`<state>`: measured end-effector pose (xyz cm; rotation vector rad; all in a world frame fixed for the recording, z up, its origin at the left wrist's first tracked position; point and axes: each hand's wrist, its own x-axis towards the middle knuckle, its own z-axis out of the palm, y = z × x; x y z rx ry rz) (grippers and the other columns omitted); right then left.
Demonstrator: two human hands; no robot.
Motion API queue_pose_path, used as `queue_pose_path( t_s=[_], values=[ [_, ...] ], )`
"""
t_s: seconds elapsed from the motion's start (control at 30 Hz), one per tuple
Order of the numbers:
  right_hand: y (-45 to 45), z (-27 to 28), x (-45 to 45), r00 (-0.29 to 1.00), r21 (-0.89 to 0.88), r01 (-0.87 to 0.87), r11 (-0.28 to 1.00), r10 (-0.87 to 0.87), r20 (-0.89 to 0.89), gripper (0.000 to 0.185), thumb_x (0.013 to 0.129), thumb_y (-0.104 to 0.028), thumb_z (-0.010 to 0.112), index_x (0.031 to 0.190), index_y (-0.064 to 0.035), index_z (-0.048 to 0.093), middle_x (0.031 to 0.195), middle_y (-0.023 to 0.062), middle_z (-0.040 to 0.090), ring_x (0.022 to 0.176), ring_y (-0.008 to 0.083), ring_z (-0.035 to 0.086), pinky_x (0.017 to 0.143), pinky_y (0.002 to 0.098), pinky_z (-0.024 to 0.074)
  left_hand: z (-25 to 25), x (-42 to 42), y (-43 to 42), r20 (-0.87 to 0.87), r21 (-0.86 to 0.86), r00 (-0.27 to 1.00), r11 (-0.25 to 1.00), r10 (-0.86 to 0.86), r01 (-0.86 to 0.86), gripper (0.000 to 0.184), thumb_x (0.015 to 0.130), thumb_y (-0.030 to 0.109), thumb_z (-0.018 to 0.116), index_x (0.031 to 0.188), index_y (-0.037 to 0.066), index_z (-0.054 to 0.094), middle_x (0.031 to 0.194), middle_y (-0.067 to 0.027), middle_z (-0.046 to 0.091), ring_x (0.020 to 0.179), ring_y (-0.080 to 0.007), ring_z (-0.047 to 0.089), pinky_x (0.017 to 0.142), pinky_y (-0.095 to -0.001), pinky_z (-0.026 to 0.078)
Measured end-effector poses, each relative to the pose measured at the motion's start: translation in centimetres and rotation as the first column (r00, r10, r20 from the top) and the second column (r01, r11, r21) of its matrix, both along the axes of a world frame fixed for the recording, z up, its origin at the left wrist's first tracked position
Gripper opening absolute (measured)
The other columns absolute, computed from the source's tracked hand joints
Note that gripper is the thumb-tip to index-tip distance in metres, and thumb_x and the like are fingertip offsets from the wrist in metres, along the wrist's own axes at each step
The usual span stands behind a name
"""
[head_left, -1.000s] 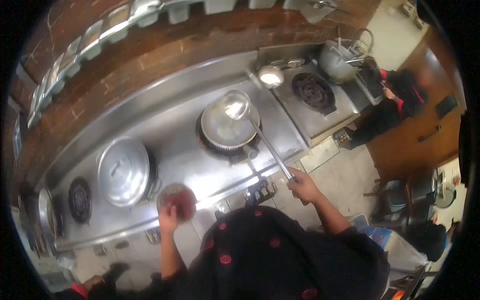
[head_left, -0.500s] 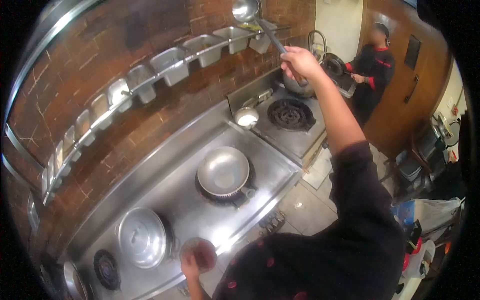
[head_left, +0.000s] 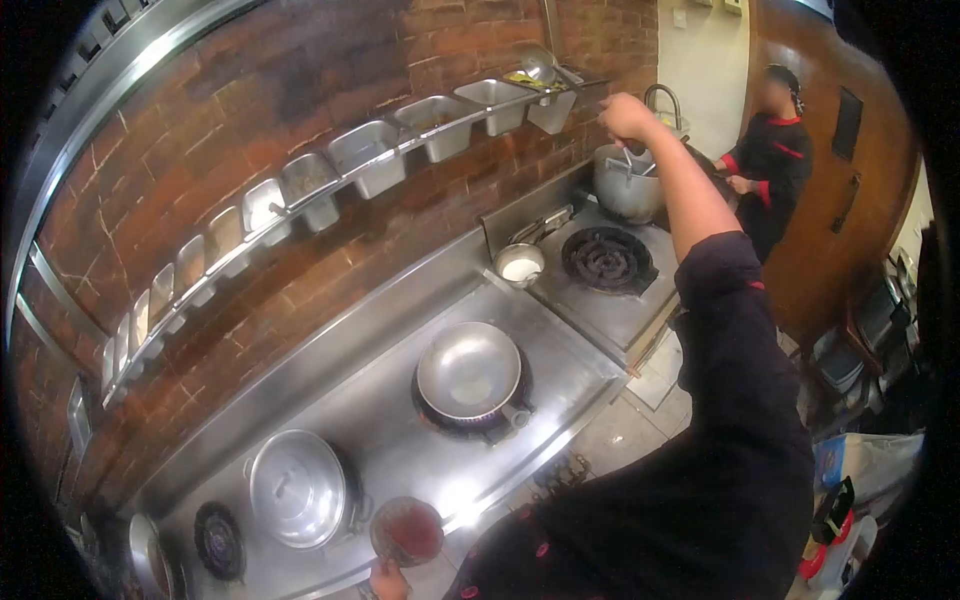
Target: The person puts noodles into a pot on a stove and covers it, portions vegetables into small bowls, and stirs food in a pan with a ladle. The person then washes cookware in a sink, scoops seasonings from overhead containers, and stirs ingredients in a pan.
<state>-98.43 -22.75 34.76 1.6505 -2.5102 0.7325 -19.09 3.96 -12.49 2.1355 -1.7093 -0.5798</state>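
Note:
My right hand (head_left: 628,117) is stretched out at the far end of the wall rack, wrapped round the long handle of a metal ladle (head_left: 539,68). The ladle's bowl is at the last rack container (head_left: 551,112), where something yellow-green shows. Low in the view my left hand (head_left: 388,580) grips the near edge of a round bowl (head_left: 378,530) with red contents; what they are I cannot make out. Between my hands, a shallow metal wok (head_left: 469,370) sits on a burner. To its left stands a lidded pot (head_left: 297,489).
Metal containers (head_left: 365,152) line a rail along the brick wall. A small pot with white contents (head_left: 519,265) stands near the right burner (head_left: 606,260), with a large pot (head_left: 628,188) behind. A co-worker (head_left: 775,165) stands at the back right, hands near a dark pan.
The ladle has come down from above the rack to the last container, and my right hand has lowered slightly. My left hand has shifted to the bowl's near edge. The view has shifted.

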Motion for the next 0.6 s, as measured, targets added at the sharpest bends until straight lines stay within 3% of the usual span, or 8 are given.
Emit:
queue_pose_path(
  t_s=[0.07,0.17,0.27,0.37,0.6],
  values=[
    [0.6,-0.1,-0.5,0.971,-0.073,-0.018,0.997,0.035,0.238,0.019,0.081,-0.012,0.054,0.094,-0.0008,0.062,0.063,0.0095,0.062,0.047,0.0192,0.06,0.045,0.0362,0.0482,-0.5,0.3,-0.4,-0.023,0.028,1.0,1.0,0.007,-0.007,0.044,0.093,0.041,0.054,0.104,-0.001,0.066,0.095,-0.0273,0.066,0.088,-0.0458,0.061,0.077,-0.0491,0.047],
    [0.6,-0.5,-2.0,0.922,-0.114,-0.015,0.993,0.058,0.382,0.015,0.083,-0.013,0.056,0.094,-0.0029,0.06,0.066,0.0063,0.061,0.047,0.0148,0.057,0.041,0.0315,0.0447,1.9,-1.5,-1.7,-0.002,0.164,0.997,0.983,0.083,-0.081,0.051,0.092,0.047,0.053,0.105,-0.001,0.065,0.096,-0.0276,0.065,0.088,-0.0454,0.062,0.077,-0.0503,0.046],
    [1.5,-0.3,-1.6,0.831,-0.17,0.012,0.985,0.085,0.55,0.01,0.085,-0.014,0.056,0.088,-0.0042,0.057,0.066,0.0057,0.061,0.047,0.0141,0.055,0.04,0.0294,0.0434,-3.4,0.2,-3.0,-0.159,-0.263,0.987,0.964,0.001,-0.044,0.026,0.086,0.021,0.063,0.09,-0.005,0.065,0.088,-0.0201,0.067,0.079,-0.0313,0.065,0.072,-0.04,0.05],
    [2.0,-0.8,-1.2,0.655,-0.273,0.079,0.959,0.157,0.739,0.01,0.086,-0.016,0.057,0.084,-0.0057,0.055,0.067,0.0043,0.06,0.046,0.0128,0.052,0.041,0.028,0.0426,-3.5,0.8,-3.7,-0.113,-0.248,0.987,0.965,-0.112,0.081,0.026,0.087,0.021,0.062,0.089,-0.005,0.063,0.085,-0.0185,0.066,0.075,-0.0288,0.064,0.069,-0.0387,0.05],
    [1.8,-0.8,-1.7,0.586,-0.339,0.124,0.932,0.207,0.784,0.013,0.089,-0.017,0.057,0.081,-0.0071,0.054,0.066,0.0025,0.059,0.048,0.0079,0.052,0.041,0.0247,0.0422,-5.3,1.0,-4.0,-0.24,-0.303,0.97,0.952,-0.038,-0.038,0.025,0.088,0.021,0.061,0.091,-0.004,0.064,0.079,-0.0158,0.064,0.074,-0.0258,0.062,0.069,-0.0371,0.049]
  ],
)
